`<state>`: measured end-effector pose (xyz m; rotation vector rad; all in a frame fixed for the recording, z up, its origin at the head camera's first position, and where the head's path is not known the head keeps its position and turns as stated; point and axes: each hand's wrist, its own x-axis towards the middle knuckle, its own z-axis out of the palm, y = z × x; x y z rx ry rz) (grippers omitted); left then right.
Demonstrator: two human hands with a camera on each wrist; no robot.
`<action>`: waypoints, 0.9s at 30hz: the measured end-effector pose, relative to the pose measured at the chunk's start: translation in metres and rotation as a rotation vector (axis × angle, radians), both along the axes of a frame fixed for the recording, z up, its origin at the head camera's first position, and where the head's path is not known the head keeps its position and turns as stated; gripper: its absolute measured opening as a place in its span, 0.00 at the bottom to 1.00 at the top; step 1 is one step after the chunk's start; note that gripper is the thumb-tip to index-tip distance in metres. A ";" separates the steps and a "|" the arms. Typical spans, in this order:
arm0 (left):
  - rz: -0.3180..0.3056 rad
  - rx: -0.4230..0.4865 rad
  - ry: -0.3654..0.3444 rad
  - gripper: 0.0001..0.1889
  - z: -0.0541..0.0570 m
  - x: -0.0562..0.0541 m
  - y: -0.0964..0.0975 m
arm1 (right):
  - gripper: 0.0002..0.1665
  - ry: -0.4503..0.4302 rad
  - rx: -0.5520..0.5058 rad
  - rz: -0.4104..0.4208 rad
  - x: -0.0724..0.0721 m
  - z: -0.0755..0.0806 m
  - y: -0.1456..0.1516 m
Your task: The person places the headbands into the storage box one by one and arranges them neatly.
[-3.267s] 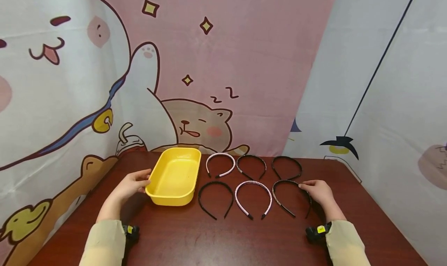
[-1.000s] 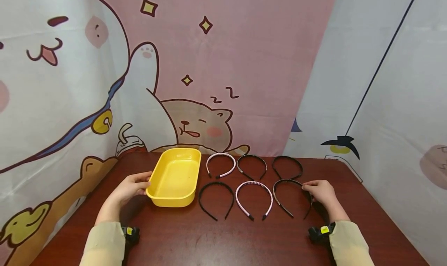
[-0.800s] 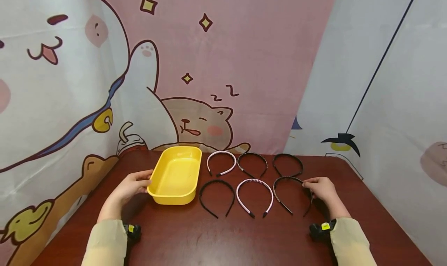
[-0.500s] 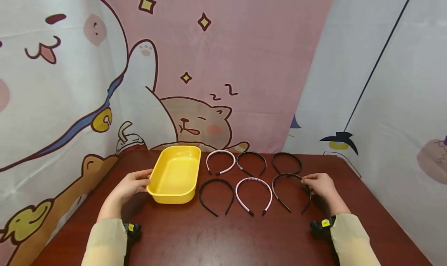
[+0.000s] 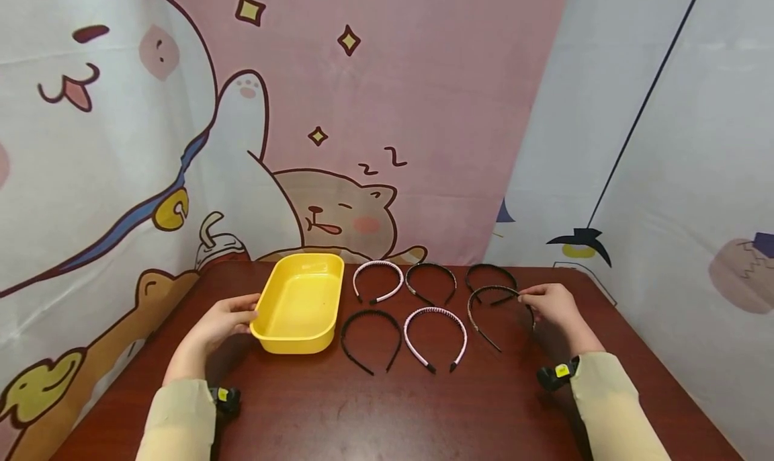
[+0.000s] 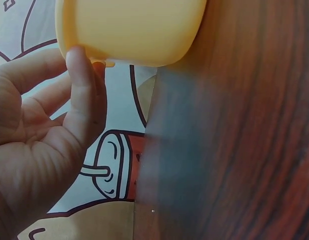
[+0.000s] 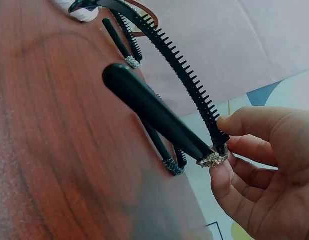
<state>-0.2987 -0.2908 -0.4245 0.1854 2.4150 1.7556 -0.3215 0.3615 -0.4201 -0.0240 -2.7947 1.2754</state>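
Note:
My left hand (image 5: 220, 326) grips the near left rim of a yellow plastic tray (image 5: 293, 345). In the left wrist view, the thumb lies against the wall of the tray (image 6: 134, 30). My right hand (image 5: 553, 310) pinches the right side of a dark headband (image 5: 470, 313). The right wrist view shows that headband (image 7: 184, 75) raised off the table, with comb teeth inside and glittery stones near the fingertips. Behind it, a black headband (image 5: 491, 266) is partly overlapped. Left of it lies a pink headband (image 5: 435, 310), then another black headband (image 5: 370, 312).
At the back of the brown table (image 5: 387, 421) lie another pink headband (image 5: 377, 264) and a dark headband (image 5: 431, 265) with glittery parts. A cartoon-printed cloth (image 5: 435, 125) hangs behind the table and along its sides.
My right hand has taken the dark headband up from its place in the front row and moved it away toward the back row. The left hand keeps hold of the tray.

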 end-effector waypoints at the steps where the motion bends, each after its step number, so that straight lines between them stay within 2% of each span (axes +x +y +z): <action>1: -0.004 -0.001 0.002 0.30 0.000 0.000 -0.001 | 0.20 0.000 0.003 0.001 -0.001 0.001 -0.001; 8: -0.015 0.012 0.008 0.30 0.001 0.000 -0.001 | 0.21 0.019 0.032 0.020 -0.008 0.008 -0.006; 16: -0.019 0.020 0.008 0.29 0.001 0.000 0.001 | 0.22 0.009 0.005 0.025 -0.010 0.023 -0.013; 21: -0.007 0.005 0.000 0.30 0.000 0.001 0.001 | 0.22 0.012 0.022 0.033 -0.011 0.033 -0.017; 27: 0.005 -0.011 -0.011 0.30 0.001 0.000 0.000 | 0.21 0.024 0.036 0.042 -0.019 0.038 -0.020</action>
